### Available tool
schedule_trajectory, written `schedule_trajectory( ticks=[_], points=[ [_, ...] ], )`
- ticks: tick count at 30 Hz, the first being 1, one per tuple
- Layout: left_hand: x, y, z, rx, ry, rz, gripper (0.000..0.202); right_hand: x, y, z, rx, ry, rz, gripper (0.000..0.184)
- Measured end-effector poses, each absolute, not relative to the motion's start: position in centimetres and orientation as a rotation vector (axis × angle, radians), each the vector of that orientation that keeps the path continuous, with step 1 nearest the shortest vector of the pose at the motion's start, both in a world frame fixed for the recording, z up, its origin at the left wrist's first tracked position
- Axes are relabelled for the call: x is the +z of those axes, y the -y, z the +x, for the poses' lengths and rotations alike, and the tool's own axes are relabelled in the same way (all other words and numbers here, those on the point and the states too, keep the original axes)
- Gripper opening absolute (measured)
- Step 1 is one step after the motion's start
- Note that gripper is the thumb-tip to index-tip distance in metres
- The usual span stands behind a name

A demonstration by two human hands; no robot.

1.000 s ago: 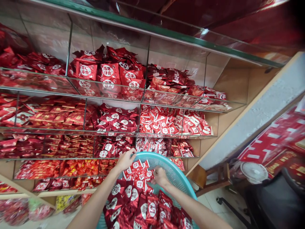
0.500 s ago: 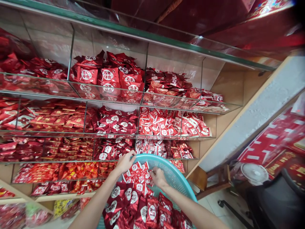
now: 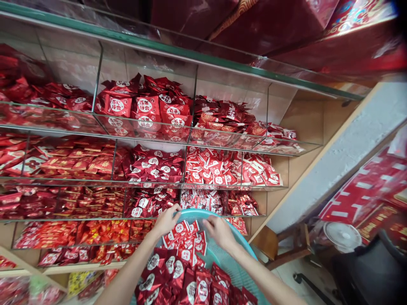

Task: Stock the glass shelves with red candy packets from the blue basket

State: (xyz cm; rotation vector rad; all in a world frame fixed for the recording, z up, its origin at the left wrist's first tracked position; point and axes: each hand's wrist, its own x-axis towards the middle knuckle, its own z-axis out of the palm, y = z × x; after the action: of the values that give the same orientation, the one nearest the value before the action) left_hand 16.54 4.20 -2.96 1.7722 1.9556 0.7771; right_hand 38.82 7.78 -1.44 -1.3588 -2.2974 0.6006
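Left hand (image 3: 169,219) pinches the turquoise basket rim (image 3: 197,212); small red packets (image 3: 186,242) lie between the hands; right hand (image 3: 220,233) curls, grip unclear.

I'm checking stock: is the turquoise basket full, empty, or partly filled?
Partly filled, as far as it shows: dark red packets and brighter red packets lie in the turquoise basket, with bare plastic beside them.

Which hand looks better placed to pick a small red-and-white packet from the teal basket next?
Probably the right hand: it is over the teal basket, beside the small red-and-white packets, with none visible in its fingers. The left hand is at the rim, seemingly gripping it.
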Motion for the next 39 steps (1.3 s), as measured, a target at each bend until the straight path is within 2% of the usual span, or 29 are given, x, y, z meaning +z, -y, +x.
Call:
schedule_trajectory(
  ticks=[5, 9, 15, 21, 25, 28, 34, 36, 39],
  points=[
    [-3.3, -4.4, 16.5, 0.773, -1.961, 1.747, 0.02, 8.9, -8.0, 36.9, 0.29, 2.19, -1.101, 0.035],
    [-3.5, -4.4, 16.3, 0.801, -1.942, 1.822, 0.021, 12.5, -10.2, 34.7, 0.113, 2.145, -1.13, 0.035],
    [-3.4, -4.4, 16.4, 0.794, -1.958, 1.801, 0.021, 13.1, -12.1, 31.3, -0.027, 2.298, -1.346, 0.048],
    [-3.7, -4.5, 16.3, 0.811, -1.938, 1.846, 0.022, 13.5, -11.8, 30.3, -0.038, 2.315, -1.44, 0.039],
    [-3.9, -4.6, 16.2, 0.814, -1.933, 1.861, 0.022, 13.5, -12.5, 30.7, 0.11, 2.285, -1.456, 0.035],
    [-3.9, -4.6, 16.2, 0.805, -1.941, 1.844, 0.022, 12.9, -12.9, 31.3, 0.23, 2.233, -1.359, 0.032],
    [-3.6, -4.4, 16.4, 0.786, -1.946, 1.808, 0.023, 12.1, -11.1, 32.9, 0.155, 2.103, -0.957, 0.024],
    [-3.5, -4.4, 16.4, 0.777, -1.96, 1.782, 0.023, 12.1, -10.1, 33.5, 0.188, 2.099, -0.83, 0.027],
    [-3.4, -4.5, 16.5, 0.765, -1.989, 1.741, 0.023, 11.6, -8.6, 34.1, 0.318, 2.071, -0.71, 0.042]
  ],
)
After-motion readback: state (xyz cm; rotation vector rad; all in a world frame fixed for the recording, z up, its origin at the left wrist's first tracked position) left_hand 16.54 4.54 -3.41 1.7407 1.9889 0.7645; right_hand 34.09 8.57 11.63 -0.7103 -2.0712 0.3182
